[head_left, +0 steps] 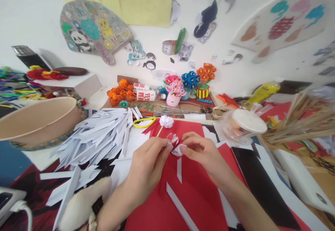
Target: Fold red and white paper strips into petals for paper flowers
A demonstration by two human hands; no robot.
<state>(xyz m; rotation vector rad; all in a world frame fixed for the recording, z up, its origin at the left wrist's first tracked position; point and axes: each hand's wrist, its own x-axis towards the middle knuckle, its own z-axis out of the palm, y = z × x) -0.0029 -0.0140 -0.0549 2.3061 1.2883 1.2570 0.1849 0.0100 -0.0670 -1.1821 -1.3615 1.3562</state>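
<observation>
My left hand (150,163) and my right hand (202,150) meet over the red paper (188,196), fingertips pinched on a small folded piece of white and red paper (177,150). Its exact form is partly hidden by the fingers. Just beyond my left hand, a crumpled white paper ball (166,121) sits on the end of a thin wooden stick (159,131). The stick's lower end disappears behind my left fingers, so I cannot tell whether they touch it. Below my hands, white paper strips (180,205) lie on the red paper.
Left of my hands is a heap of folded white paper strips (102,136) beside a large beige bowl (39,116). Yellow-handled scissors (144,122) lie behind. At right are a lidded tub (248,123), a black sheet (261,182) and a white device (303,178). Handmade flowers (190,81) line the back.
</observation>
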